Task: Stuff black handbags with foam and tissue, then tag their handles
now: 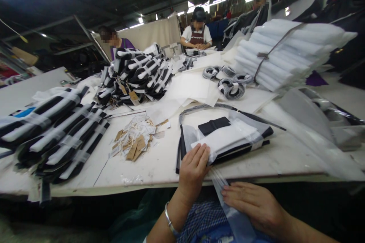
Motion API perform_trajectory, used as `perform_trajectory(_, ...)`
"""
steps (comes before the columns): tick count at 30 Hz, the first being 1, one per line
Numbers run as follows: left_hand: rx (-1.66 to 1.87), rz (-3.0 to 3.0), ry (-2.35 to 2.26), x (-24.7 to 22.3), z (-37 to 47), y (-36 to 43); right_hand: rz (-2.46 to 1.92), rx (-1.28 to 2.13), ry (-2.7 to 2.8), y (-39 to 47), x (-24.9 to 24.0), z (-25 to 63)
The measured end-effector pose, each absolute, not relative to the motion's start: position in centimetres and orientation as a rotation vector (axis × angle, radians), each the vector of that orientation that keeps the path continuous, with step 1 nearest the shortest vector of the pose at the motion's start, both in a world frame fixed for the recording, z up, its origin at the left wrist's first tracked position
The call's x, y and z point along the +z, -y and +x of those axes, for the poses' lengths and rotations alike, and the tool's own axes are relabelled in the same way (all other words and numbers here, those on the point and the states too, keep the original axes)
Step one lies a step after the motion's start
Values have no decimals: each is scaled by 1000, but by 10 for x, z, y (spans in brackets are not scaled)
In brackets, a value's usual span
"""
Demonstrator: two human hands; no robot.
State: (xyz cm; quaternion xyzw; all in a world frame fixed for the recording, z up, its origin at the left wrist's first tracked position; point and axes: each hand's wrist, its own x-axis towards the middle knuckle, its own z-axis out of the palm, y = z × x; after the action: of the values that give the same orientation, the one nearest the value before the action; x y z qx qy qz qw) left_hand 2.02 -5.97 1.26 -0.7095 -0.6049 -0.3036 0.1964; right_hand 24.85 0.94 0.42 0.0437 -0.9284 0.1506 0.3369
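Note:
A flat black bag lies at the table's front edge, its looped handle wrapped in clear plastic. On it are a folded white sheet and a small black strapped piece. My left hand, with a silver bangle at the wrist, grips the bag's near edge, fingers on top of the white sheet. A translucent plastic strip runs from under the bag over the table edge towards my lap. My right hand is closed on this strip with fingers fairly straight; its thumb is partly hidden.
Wrapped black bags lie at left, with another heap behind. Cardboard tags with strings sit left of my bag. Coiled grey straps and a tied white stack stand back right. A co-worker is across the table.

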Motion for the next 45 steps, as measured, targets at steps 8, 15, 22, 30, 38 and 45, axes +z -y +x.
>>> perform_trajectory(8,-802,-2000,1677,16,23,63,149,390,2435,-17,42,237)
perform_trajectory(15,-842,-2092,1767,22,21,65,211,353,2506,-24,71,223)
perform_trajectory(22,-940,-2111,1666,11,14,68,169,404,2532,-11,52,242)
perform_trajectory(30,-976,-2069,1603,13,14,69,112,402,2553,-3,31,255)
perform_trajectory(38,-945,-2124,1676,15,15,69,129,375,2571,-4,26,255)
perform_trajectory(45,-940,-2084,1607,12,15,70,108,353,2520,-5,38,257)
